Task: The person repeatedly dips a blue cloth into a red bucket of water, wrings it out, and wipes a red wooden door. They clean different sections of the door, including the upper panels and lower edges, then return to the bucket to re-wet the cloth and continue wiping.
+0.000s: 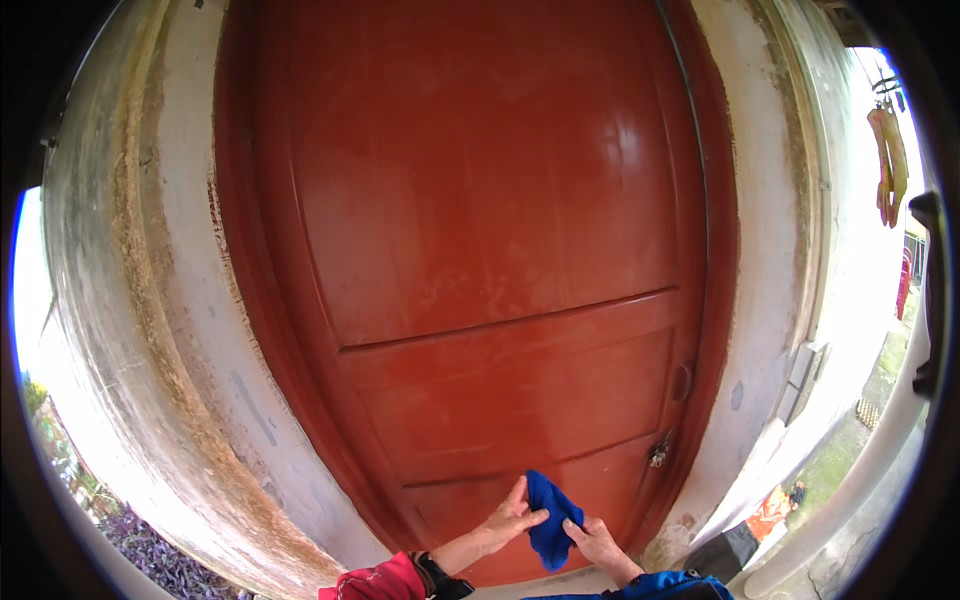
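Observation:
A blue cloth [551, 521] hangs folded between my two hands, in front of the lower part of a red panelled door [487, 225]. My left hand [510, 519] pinches its left edge between thumb and fingers. On the right edge, my right hand [596, 541] grips the cloth with the thumb on top. The fingers behind the cloth are partly hidden. A dark band circles my left wrist below a red sleeve [382, 579]; a blue sleeve [667, 585] covers my right forearm.
Keys [659, 451] hang at the door's lock on the right, below a curved handle [682, 382]. Weathered plaster walls flank the frame. Purple-leaved plants [161, 551] grow at lower left. An orange item [771, 514] lies at lower right, and yellowish gloves [888, 161] hang at upper right.

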